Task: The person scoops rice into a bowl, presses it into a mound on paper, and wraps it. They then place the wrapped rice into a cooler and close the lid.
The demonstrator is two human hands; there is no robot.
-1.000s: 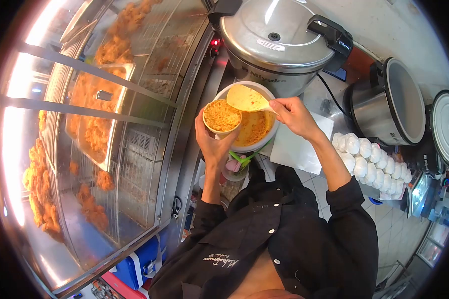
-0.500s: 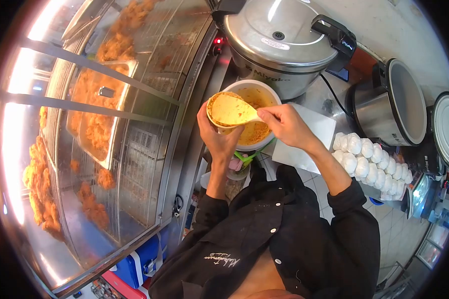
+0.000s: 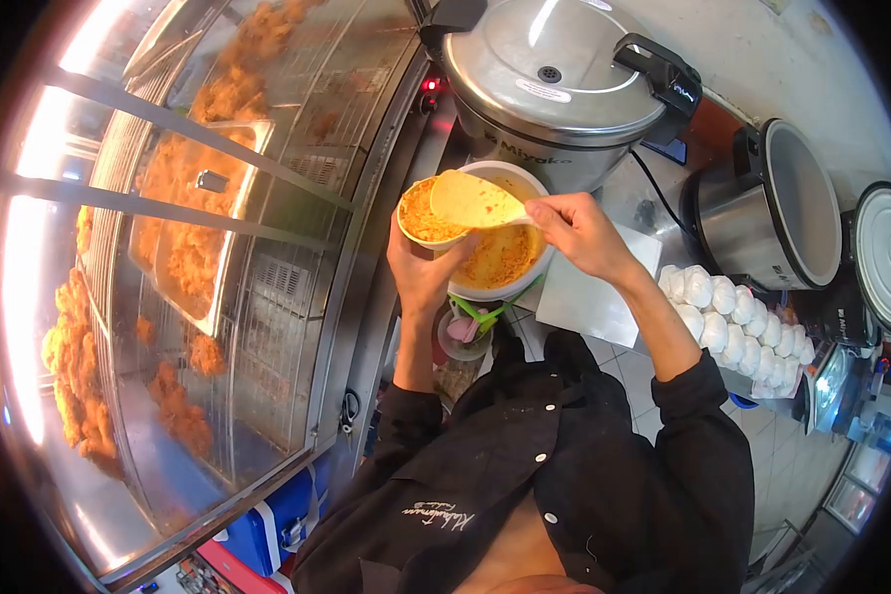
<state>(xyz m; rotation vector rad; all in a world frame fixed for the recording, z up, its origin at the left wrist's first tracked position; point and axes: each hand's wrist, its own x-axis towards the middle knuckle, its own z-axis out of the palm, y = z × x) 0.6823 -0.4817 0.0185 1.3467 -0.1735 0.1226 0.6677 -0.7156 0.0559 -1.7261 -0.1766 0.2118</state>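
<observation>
My left hand (image 3: 421,272) is wrapped round a small cup (image 3: 418,216) filled with crumbly orange-yellow food. In my right hand (image 3: 579,233) is the handle of a yellow-stained rice paddle (image 3: 470,201); its flat blade lies over the right part of the cup's mouth. Below both hands stands a white tub (image 3: 537,188), its inside smeared orange, with more of the same food at the bottom. The cup and paddle hide part of the tub's left side.
A large steel rice cooker (image 3: 554,84) stands behind the tub. An open cooker pot (image 3: 777,208) and rows of white wrapped bundles (image 3: 733,322) are at right. To the left is a glass display case (image 3: 277,327) with fried food. A metal sheet (image 3: 604,292) lies beside the tub.
The paddle blade has shifted right and up across the cup, uncovering the food on its left side. My left hand and the cup have moved slightly left.
</observation>
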